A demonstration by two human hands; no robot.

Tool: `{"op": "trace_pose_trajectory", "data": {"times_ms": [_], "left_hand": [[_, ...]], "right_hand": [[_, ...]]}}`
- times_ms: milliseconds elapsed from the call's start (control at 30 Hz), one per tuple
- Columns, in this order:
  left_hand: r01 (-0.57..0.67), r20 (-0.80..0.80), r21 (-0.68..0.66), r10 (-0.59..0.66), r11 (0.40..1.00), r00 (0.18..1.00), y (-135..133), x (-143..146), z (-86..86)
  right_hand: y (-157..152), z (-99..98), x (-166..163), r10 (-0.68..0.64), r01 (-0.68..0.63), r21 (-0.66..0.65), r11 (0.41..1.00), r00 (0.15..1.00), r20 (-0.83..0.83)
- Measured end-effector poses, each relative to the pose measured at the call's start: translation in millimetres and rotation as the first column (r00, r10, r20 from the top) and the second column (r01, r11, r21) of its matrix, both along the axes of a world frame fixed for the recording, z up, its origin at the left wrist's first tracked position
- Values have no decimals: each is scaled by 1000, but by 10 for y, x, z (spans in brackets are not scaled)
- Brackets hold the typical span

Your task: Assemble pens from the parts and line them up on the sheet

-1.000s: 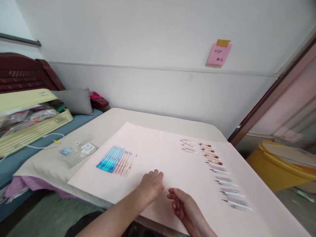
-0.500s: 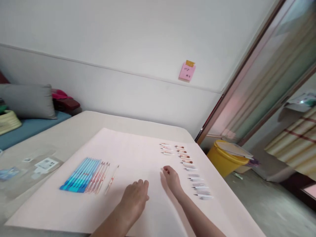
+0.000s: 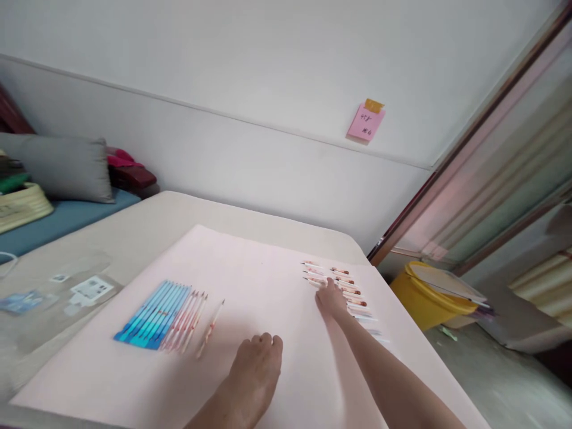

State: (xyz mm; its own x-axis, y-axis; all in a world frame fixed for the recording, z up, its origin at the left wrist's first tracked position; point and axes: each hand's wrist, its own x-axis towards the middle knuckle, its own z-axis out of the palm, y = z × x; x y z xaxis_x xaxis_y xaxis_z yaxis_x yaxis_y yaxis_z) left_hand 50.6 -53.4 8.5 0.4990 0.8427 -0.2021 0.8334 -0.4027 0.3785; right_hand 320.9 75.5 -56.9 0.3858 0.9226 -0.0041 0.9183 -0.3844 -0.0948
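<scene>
My two hands over the pink sheet (image 3: 268,280) on the desk (image 3: 277,217). My right hand (image 3: 332,299) reaches to the sheet's far right part, fingers bent among the brown-ended pieces (image 3: 353,291) and just beside three dark-tipped pieces (image 3: 314,273); whether it grips one I cannot tell. My right forearm (image 3: 388,363) crosses the sheet's right half, partly covering the column there. My left hand (image 3: 257,372), half curled, is over the sheet's near middle, its palm hidden, so I cannot tell whether it holds anything. On the sheet's left part lie blue pens (image 3: 154,316), red-and-white pens (image 3: 185,322) beside them and a lone red-patterned pen (image 3: 211,329) slightly apart. Left of the sheet: a clear packet (image 3: 92,289). Right of it, lower: a yellow bin (image 3: 415,301). Above its far edge: a pink note (image 3: 366,122).
</scene>
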Motion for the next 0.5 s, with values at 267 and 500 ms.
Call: {"op": "trace_pose_trajectory", "data": {"times_ms": [267,500], "left_hand": [[25,6,31,-25,999,1000,-27,16,-48],[41,-9,36,-41,999,999,-30,-104,-12]], "right_hand": [[-132,-26,-158,144,-145,21,989,988,61],[-654,0,-593,285,-284,-51,958,958,24]]}}
